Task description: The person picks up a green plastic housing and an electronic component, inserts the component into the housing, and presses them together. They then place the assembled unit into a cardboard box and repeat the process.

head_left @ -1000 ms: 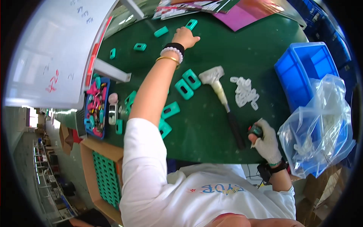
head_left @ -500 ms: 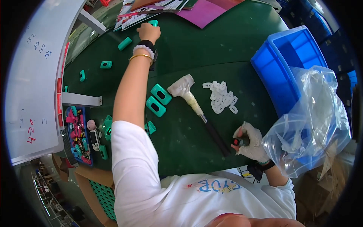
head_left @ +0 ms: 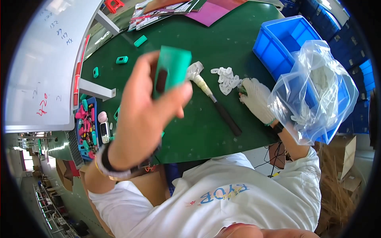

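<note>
My bare left hand (head_left: pixel 137 123) is raised above the table, fingers and thumb closed around a teal green plastic casing (head_left: pixel 176 63) with a dark oval window. The casing looks blurred. My gloved right hand (head_left: pixel 257 99) rests low at the right, its fingers curled on a small dark piece (head_left: pixel 242 91) that is mostly hidden. Beside its fingertips lies a pile of small white plastic pieces (head_left: pixel 227 83). Between my hands a hammer (head_left: pixel 226 116) lies on the table, its head wrapped in pale material and its handle dark.
A blue bin (head_left: pixel 265 49) with a clear plastic bag (head_left: pixel 313 87) over it stands at the right. Several teal casings (head_left: pixel 122 60) lie at the left, near a tray (head_left: pixel 94 119) of pink and teal parts. Papers (head_left: pixel 158 14) and a pink sheet (head_left: pixel 212 14) lie at the far edge.
My left hand has come back from the far side of the table with a teal casing, lifting it toward me. My right hand has moved away from me, up to the white pieces.
</note>
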The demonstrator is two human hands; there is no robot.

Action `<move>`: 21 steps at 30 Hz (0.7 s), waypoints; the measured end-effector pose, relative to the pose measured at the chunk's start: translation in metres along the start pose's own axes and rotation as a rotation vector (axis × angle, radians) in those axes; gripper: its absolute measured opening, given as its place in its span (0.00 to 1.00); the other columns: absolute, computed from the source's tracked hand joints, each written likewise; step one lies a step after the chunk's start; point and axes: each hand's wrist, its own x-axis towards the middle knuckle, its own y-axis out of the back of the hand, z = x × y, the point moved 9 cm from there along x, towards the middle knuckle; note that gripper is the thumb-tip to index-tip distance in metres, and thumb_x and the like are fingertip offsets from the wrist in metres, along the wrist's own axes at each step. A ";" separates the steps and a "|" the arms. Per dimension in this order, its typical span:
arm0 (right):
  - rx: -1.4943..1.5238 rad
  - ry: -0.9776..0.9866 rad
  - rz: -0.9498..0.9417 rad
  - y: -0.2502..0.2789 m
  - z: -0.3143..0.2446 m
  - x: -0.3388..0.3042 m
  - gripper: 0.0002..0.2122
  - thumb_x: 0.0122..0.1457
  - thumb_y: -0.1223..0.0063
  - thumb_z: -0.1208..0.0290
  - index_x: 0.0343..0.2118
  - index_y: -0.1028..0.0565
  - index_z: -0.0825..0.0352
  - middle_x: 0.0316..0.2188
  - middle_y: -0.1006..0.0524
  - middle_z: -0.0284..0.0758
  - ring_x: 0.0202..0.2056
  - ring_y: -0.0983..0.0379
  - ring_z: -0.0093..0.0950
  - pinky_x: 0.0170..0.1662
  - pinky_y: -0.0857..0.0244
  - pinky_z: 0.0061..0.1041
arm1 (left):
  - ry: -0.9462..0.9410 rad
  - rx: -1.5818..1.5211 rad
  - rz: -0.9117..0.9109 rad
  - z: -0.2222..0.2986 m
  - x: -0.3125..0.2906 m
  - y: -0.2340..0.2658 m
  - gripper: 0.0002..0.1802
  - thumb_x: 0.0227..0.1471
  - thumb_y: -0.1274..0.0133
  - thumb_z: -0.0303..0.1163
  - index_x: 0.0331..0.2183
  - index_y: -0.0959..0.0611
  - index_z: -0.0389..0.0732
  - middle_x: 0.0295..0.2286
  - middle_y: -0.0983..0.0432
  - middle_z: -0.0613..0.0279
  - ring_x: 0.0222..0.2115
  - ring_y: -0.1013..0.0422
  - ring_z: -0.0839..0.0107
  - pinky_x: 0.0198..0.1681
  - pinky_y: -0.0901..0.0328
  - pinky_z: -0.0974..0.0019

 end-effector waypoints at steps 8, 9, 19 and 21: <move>0.076 0.113 -0.093 -0.005 -0.026 -0.003 0.09 0.47 0.39 0.70 0.27 0.27 0.68 0.24 0.26 0.42 0.28 0.28 0.46 0.30 0.35 0.38 | -0.060 -0.119 0.085 -0.105 -0.101 -0.048 0.29 0.50 0.42 0.23 0.52 0.36 0.35 0.43 0.33 0.61 0.42 0.35 0.75 0.46 0.38 0.71; 0.141 0.141 -0.092 0.002 -0.041 -0.011 0.09 0.47 0.38 0.70 0.25 0.27 0.67 0.24 0.26 0.41 0.27 0.28 0.46 0.29 0.36 0.37 | -0.089 -0.140 0.171 -0.124 -0.108 -0.051 0.29 0.49 0.42 0.19 0.51 0.36 0.37 0.42 0.33 0.61 0.40 0.34 0.75 0.45 0.37 0.71; 0.212 0.653 -0.228 0.027 -0.173 -0.122 0.11 0.42 0.35 0.71 0.27 0.27 0.65 0.28 0.27 0.34 0.26 0.27 0.34 0.27 0.33 0.31 | -0.411 0.164 0.305 -0.173 -0.156 -0.071 0.28 0.42 0.41 0.13 0.44 0.34 0.39 0.41 0.30 0.52 0.39 0.31 0.66 0.43 0.34 0.64; 0.184 0.633 -0.232 0.017 -0.174 -0.130 0.11 0.42 0.35 0.71 0.28 0.27 0.65 0.29 0.27 0.34 0.26 0.27 0.34 0.27 0.32 0.32 | -0.491 0.333 0.302 -0.160 -0.161 -0.076 0.29 0.39 0.45 0.10 0.43 0.33 0.40 0.40 0.30 0.50 0.38 0.31 0.57 0.42 0.34 0.60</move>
